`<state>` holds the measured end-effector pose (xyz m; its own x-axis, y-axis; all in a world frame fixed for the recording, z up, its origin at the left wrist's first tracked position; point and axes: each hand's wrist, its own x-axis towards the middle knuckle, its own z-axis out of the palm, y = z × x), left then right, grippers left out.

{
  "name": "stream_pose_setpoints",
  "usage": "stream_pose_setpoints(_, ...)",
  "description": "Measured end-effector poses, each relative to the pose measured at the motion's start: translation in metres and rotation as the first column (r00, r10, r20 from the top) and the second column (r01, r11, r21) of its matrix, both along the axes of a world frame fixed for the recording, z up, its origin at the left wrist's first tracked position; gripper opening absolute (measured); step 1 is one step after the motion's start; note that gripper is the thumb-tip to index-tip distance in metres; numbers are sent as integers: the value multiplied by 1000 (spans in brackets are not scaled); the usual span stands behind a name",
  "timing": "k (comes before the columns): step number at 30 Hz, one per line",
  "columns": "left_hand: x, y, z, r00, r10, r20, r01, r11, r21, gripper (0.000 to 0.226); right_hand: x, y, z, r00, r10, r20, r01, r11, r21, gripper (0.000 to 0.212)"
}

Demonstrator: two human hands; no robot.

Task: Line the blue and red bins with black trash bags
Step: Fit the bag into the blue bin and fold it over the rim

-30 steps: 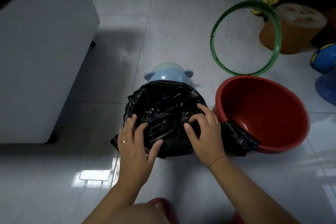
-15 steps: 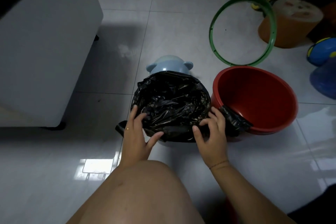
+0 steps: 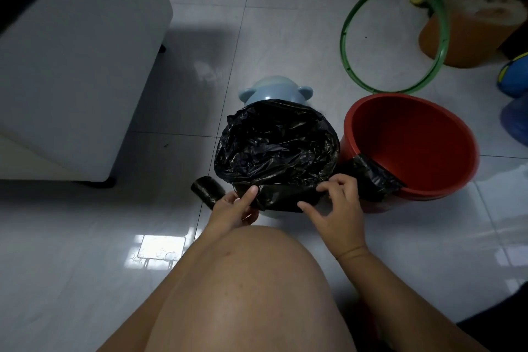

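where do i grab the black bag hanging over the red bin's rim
Pinch the folded bag at its outer end, which hangs outside the near-left rim of the red bin, coming from the near side by the right hand. It lies flat and limp across the rim, so lifting it upward should free it. The left hand is pinching the liner.
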<state>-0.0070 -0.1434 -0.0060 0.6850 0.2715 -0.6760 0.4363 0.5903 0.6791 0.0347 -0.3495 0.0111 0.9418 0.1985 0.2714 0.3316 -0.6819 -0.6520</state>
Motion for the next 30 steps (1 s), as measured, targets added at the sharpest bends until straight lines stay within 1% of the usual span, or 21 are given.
stream_pose_setpoints(2, -1, 2, -4, 1000, -17, 11, 17, 1000, -9, 11, 0, 1, -1, 1000, 10, -7, -10, 1000, -14, 35)
stream_pose_setpoints(6, -11, 9, -22, 996, -65, 63, 63, 997, 36, 5, 2, 1, -4, 1000, 6, 18, -5, 998, -69, 22)
stream_pose_setpoints(8, -16, 13, -31, 994, -89, 62, 86, 995, 53, 4, 6, 2, -6, 1000, 19, 13, -17, 996, -92, 17)
stream_pose_setpoints(9, -18, 15, -33, 993, -104, 51, 101, 993, 58, 9, 7, 2, -7, 1000, 29, 8, -28, 994, -105, 16)
stream_pose_setpoints(11, -21, 17, -39, 990, -142, 26, 140, 988, 68, 32, 10, 1, -8, 998, 57, 7, -55, 987, -150, 15)
stream_pose_setpoints(12, -22, 18, -44, 988, -153, 19, 152, 986, 69, 39, 11, -1, -10, 997, 72, 3, -70, 981, -179, 15)
stream_pose_setpoints(16, -27, 21, -57, 982, -191, -7, 191, 980, 58, 40, 11, -11, -17, 993, 102, -62, -115, 958, -261, 15)
stream_pose_setpoints(18, -29, 21, -56, 988, -155, 0, 155, 988, -12, 45, 11, -15, -19, 989, 93, -111, -122, 948, -295, 15)
stream_pose_setpoints(21, -24, 26, -45, 999, -45, -6, 44, 996, -73, 74, 9, -21, -20, 976, 96, -196, -157, 933, -324, 17)
stream_pose_setpoints(22, -21, 28, -39, 1000, -30, 2, 30, 997, -76, 82, 8, -23, -20, 973, 86, -213, -149, 943, -298, 17)
stream_pose_setpoints(23, -17, 30, -33, 1000, -23, 15, 25, 996, -87, 84, 6, -24, -18, 975, 59, -214, -110, 965, -238, 15)
stream_pose_setpoints(24, -14, 32, -26, 999, -23, 28, 26, 994, -105, 82, 4, -23, -15, 977, 10, -214, -40, 990, -134, 11)
stream_pose_setpoints(25, -10, 32, -19, 999, -30, 41, 35, 991, -126, 77, 2, -19, -11, 968, -52, -247, 57, 998, 12, 10)
stream_pose_setpoints(26, -7, 31, -12, 998, -42, 52, 49, 989, -141, 74, 1, -14, -7, 937, -102, -333, 167, 970, 174, 13)
stream_pose_setpoints(27, -4, 28, -6, 997, -56, 57, 64, 988, -142, 73, 2, -6, -3, 883, -111, -456, 279, 906, 319, 23)
stream_pose_setpoints(28, -1, 25, -2, 996, -71, 52, 77, 989, -124, 75, 4, 1, 0, 816, -83, -572, 376, 828, 416, 38)
stream_pose_setpoints(29, 1, 21, 1, 996, -84, 39, 87, 992, -90, 78, 8, 6, 1, 749, -45, -661, 450, 767, 458, 54)
stream_pose_setpoints(30, 3, 19, 2, 996, -83, 21, 84, 995, -55, 80, 11, 11, 0, 692, -10, -722, 503, 725, 472, 65)
